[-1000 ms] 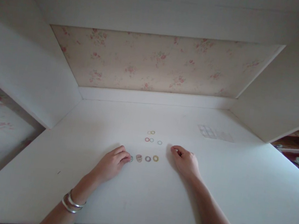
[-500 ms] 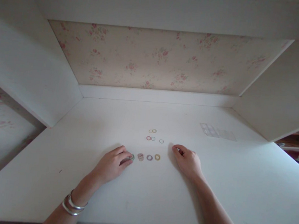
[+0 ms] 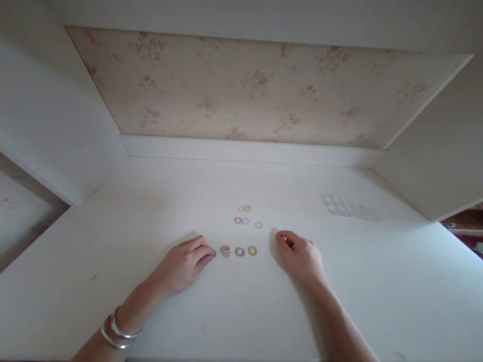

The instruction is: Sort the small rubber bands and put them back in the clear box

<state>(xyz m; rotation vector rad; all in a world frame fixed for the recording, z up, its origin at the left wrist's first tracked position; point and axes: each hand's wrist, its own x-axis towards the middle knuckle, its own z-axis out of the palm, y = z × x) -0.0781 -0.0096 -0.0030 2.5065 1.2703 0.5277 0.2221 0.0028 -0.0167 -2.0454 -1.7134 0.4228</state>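
Observation:
My left hand is closed at the left end of a front row of small rings, its thumb and fingers pinched on a dark green ring that is mostly covered. Beside it in the row lie a pinkish-brown bunch of rings, a mauve ring and a yellow ring. My right hand rests on the table to the right of the rings, fingers curled and tips together. Whatever its fingertips hold, if anything, is hidden.
Behind the row lie a red ring, thin pale rings and yellowish rings. A clear compartment box lies farther back on the right of the white table. Side panels and a flowered back wall enclose the table.
The thumb and fingers of my left hand have closed together on the green ring, covering more of it. My right hand has stayed in place; the view has shifted slightly.

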